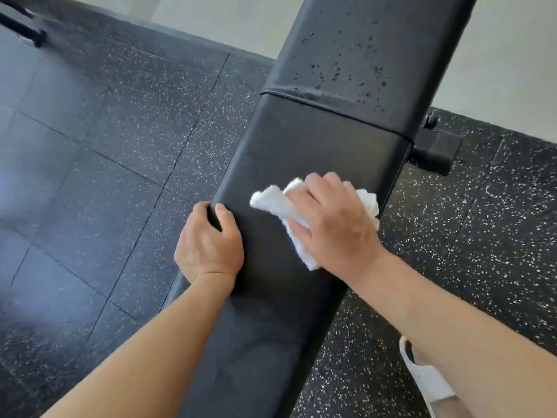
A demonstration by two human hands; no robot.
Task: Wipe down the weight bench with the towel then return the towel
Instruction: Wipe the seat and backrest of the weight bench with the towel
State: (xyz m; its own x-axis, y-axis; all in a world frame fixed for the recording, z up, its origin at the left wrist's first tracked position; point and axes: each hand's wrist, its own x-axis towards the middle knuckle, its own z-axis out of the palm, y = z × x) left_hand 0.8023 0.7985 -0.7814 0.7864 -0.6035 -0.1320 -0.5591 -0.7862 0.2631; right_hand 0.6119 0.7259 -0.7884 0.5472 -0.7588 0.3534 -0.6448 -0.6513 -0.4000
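Right hand (pixel 334 224) presses towel (pixel 272 203) onto bench (pixel 301 140)

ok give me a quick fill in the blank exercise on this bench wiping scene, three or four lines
1. The right hand presses a crumpled ____ cloth towel onto the black padded weight bench.
2. The left hand grips the bench's ____ edge.
3. Dark droplets speckle the ____ pad, beyond the seam.
4. The floor is black rubber tiling with ____ flecks.

Missing words: white; left; far; white
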